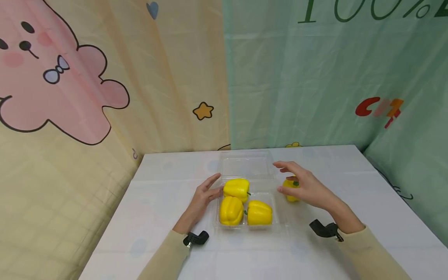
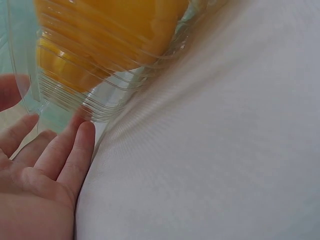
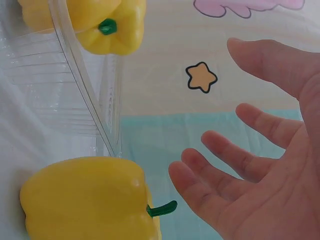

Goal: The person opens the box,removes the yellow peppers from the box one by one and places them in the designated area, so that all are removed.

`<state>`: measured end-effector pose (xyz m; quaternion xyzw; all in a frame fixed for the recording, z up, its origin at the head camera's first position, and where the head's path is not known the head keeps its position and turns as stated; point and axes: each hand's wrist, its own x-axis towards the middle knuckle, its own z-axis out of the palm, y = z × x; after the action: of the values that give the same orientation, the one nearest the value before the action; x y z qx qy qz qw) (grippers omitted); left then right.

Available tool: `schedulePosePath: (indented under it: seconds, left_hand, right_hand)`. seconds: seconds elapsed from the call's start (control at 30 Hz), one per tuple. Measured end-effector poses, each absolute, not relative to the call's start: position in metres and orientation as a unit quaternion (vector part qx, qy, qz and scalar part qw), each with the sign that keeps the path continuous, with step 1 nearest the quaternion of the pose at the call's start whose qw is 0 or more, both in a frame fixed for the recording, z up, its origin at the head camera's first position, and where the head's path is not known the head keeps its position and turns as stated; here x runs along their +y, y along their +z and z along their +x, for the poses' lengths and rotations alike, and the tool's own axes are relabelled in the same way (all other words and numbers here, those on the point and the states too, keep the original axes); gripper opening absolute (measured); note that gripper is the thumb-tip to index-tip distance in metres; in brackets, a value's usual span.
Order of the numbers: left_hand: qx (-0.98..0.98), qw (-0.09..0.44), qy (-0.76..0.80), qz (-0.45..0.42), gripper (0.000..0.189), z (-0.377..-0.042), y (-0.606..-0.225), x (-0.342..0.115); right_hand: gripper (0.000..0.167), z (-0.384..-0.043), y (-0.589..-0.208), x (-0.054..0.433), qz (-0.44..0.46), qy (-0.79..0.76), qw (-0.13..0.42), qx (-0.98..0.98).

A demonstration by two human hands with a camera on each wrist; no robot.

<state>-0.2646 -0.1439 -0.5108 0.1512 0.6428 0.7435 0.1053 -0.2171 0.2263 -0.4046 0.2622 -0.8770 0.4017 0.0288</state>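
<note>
A clear plastic clamshell box [image 1: 274, 204] lies with its lid [image 1: 246, 165] folded back. Three yellow bell peppers sit in it: one at the back left [image 1: 236, 188], one at the front left [image 1: 231, 211], one at the front right [image 1: 259, 213]. My left hand [image 1: 199, 200] is at the box's left side, its extended fingertips against the ribbed clear wall [image 2: 95, 110]. A fourth yellow bell pepper [image 3: 85, 200], with a green stem, lies on the table right of the box. My right hand [image 1: 311, 188] hovers by it, fingers spread and holding nothing, partly covering it in the head view.
A white cloth covers the table [image 1: 157, 217]. Behind it hangs a printed curtain [image 1: 182, 77], part cream and part green. Each wrist carries a black camera mount, such as the right one [image 1: 323, 229].
</note>
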Motion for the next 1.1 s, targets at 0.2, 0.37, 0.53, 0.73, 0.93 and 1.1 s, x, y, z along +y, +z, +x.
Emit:
schedulePosePath:
  seconds: [0.2,0.37,0.53,0.73,0.93,1.1]
  left_hand:
    - [0.641,0.105,0.745,0.150,0.053,-0.263,-0.511,-0.145]
    - [0.643,0.103,0.743,0.152,0.054,-0.264,-0.511,-0.145]
    - [0.647,0.099,0.742,0.149,0.053,-0.267,-0.509,-0.145]
    - [0.641,0.102,0.747,0.142,0.051,-0.266,-0.510,-0.145]
    - [0.640,0.103,0.747,0.146,0.052,-0.266,-0.513,-0.145]
    - [0.642,0.107,0.745,0.147,0.053,-0.266,-0.514,-0.145]
  right_hand:
    - [0.071,-0.213,-0.407,0.220,0.281,0.406,0.025,-0.869]
    - [0.070,-0.212,-0.407,0.213,0.298,0.403,0.026,-0.865]
    - [0.070,-0.209,-0.410,0.202,0.301,0.418,0.007,-0.857]
    - [0.068,-0.206,-0.421,0.186,0.309,0.417,-0.023,-0.855]
    - [0.066,-0.204,-0.433,0.172,0.327,0.390,-0.044,-0.860]
    - [0.068,-0.202,-0.442,0.165,0.332,0.357,-0.050,-0.872]
